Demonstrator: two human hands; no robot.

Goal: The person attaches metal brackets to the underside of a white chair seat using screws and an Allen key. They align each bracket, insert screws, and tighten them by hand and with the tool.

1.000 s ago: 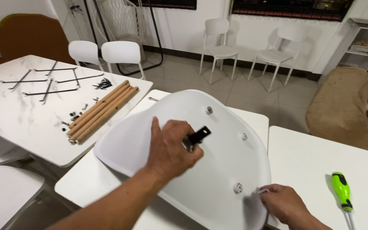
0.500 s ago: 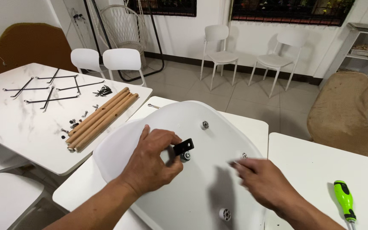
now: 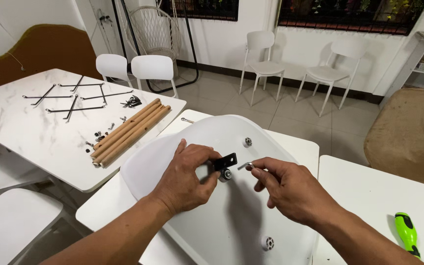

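Pinching a small black metal bracket (image 3: 225,161) at the centre of the frame, the left hand (image 3: 188,177) is holding it against a round fitting on the underside of a white chair shell (image 3: 231,225), fingers closed on the bracket. Just to its right, the right hand (image 3: 290,189) is gripping a small silver bolt (image 3: 244,166) between thumb and fingertips, the bolt's tip lying close beside the bracket. The shell is lying upside down across a white table (image 3: 99,221) in the lower middle of the frame. At the lower right edge, a green-handled screwdriver (image 3: 407,233) is lying on another white table, well apart from both hands. Farther off at the left, wooden legs (image 3: 131,131), black metal rods (image 3: 69,97) and small screws are lying on a marble-topped table (image 3: 20,132). At the top of the frame, white chairs (image 3: 263,59) are standing along the wall.
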